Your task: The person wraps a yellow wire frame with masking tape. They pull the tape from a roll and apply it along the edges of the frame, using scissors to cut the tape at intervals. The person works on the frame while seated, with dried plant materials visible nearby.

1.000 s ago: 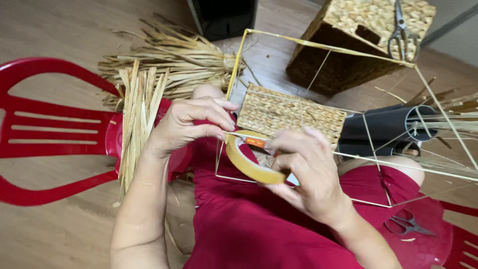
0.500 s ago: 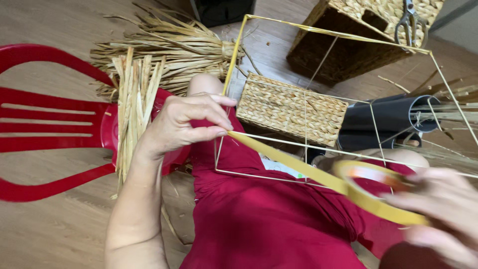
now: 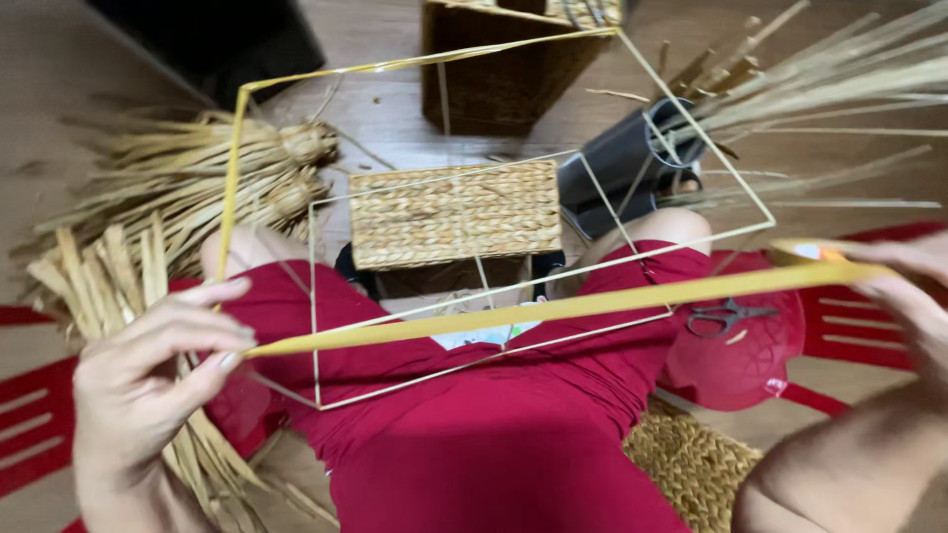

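Our left hand [image 3: 148, 375] pinches the free end of a yellow tape strip [image 3: 553, 308] between thumb and fingers [image 3: 212, 294], pressing it against the lower-left corner of the wire frame [image 3: 237, 188], which is already wrapped in yellow along that edge. From this pinch the strip runs rightward and a little upward, taut and nearly straight across our lap, so its long axis lies almost level from left hand to right.

At the far end our right hand [image 3: 908, 296] holds the tape roll [image 3: 810, 252]; the picture is blurred there, and we cannot tell exactly how the fingers close around it, only that they curl over the roll. The two hands are well apart, with the strip bridging them. The left hand is the one on the frame.

Under the strip lies the red garment over our knees, and the frame stands tilted above it. Behind the frame sits a small woven basket [image 3: 454, 212], with dried straw bundles [image 3: 188, 188] to the left. Scissors [image 3: 726, 318] rest on a red stool [image 3: 750, 360] just below the strip's right part.
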